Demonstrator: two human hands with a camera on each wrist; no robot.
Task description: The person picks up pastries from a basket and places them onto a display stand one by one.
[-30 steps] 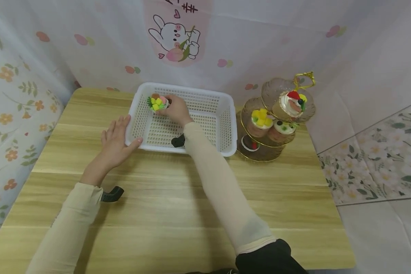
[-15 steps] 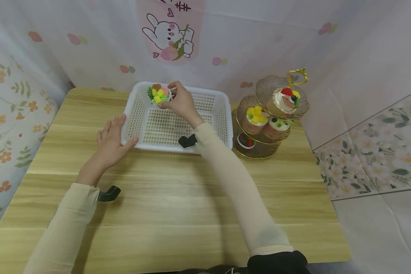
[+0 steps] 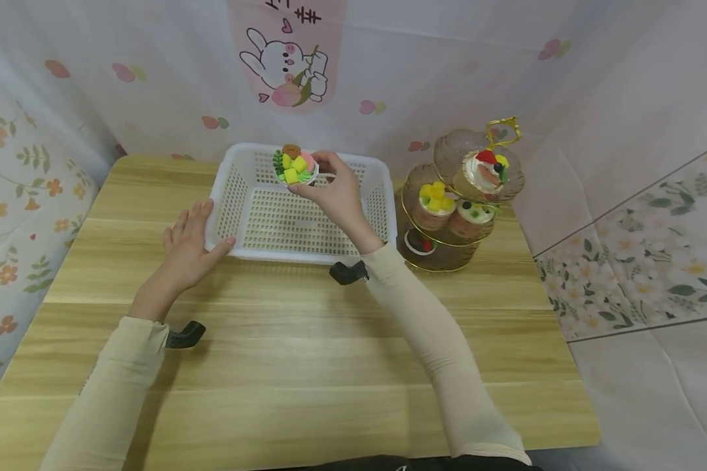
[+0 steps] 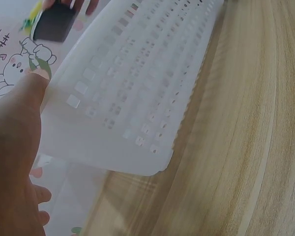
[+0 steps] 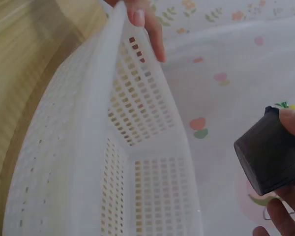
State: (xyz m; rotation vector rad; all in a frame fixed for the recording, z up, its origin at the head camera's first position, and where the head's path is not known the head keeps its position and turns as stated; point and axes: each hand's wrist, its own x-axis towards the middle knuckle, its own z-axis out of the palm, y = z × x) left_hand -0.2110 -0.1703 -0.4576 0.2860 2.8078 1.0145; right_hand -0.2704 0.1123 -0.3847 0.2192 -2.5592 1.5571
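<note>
My right hand [image 3: 343, 195] holds a small dessert cup [image 3: 295, 171] between thumb and fingers, above the white plastic basket [image 3: 300, 255]. Yellow cubes, green leaves, and pink and brown pieces top the cup. Its dark tapered body [image 5: 271, 153] shows in the right wrist view, tilted. At the basket's left front corner rests my left hand [image 3: 187, 247], fingers spread along the outside and thumb on the rim. Inside, the visible basket floor is bare mesh. The left wrist view has the basket's perforated wall [image 4: 132, 88] beside that hand.
To the basket's right stands a tiered clear stand [image 3: 448, 258] with gold trim and handle. It bears several dessert cups, among them one with yellow cubes [image 3: 436, 197] and one with a red topping [image 3: 486, 171]. Printed cloth hangs behind the wooden table [image 3: 283, 366].
My right hand has lifted the dessert cup from within the basket and drawn it rightward. The left hand stays at the basket corner. The head view has shifted slightly.
</note>
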